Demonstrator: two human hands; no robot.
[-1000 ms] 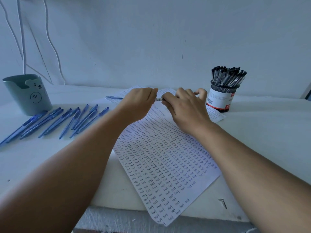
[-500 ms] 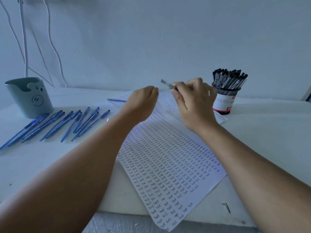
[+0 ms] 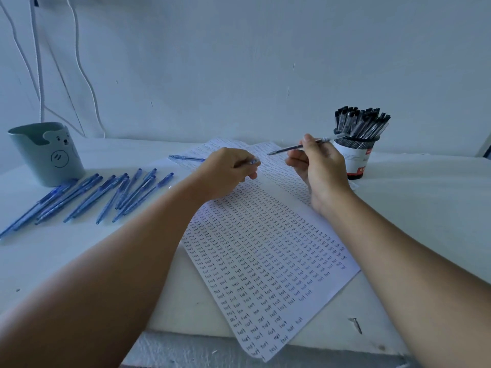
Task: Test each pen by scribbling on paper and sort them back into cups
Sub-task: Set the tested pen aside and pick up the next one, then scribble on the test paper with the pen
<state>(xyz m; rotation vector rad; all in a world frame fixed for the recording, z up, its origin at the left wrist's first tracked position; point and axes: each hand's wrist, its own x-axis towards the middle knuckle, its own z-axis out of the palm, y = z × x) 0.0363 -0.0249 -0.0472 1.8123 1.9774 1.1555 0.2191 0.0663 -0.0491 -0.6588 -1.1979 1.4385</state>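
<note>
Right hand (image 3: 316, 166) pinches uncapped pen (image 3: 295, 147) above paper (image 3: 265, 248), tip left. Left hand (image 3: 225, 173) grips its cap (image 3: 253, 162). Risk: cap gets dropped among blue pens (image 3: 106, 195) on desk (image 3: 425, 208), or pen sorted into wrong cup (image 3: 353, 160).

Loose blue pens (image 3: 87, 197) fan across the table's (image 3: 425, 208) left side beside a green cup (image 3: 45, 152) near the far-left corner. A cup of black pens (image 3: 357, 147) blocks the far right; bare table lies along the right edge.
</note>
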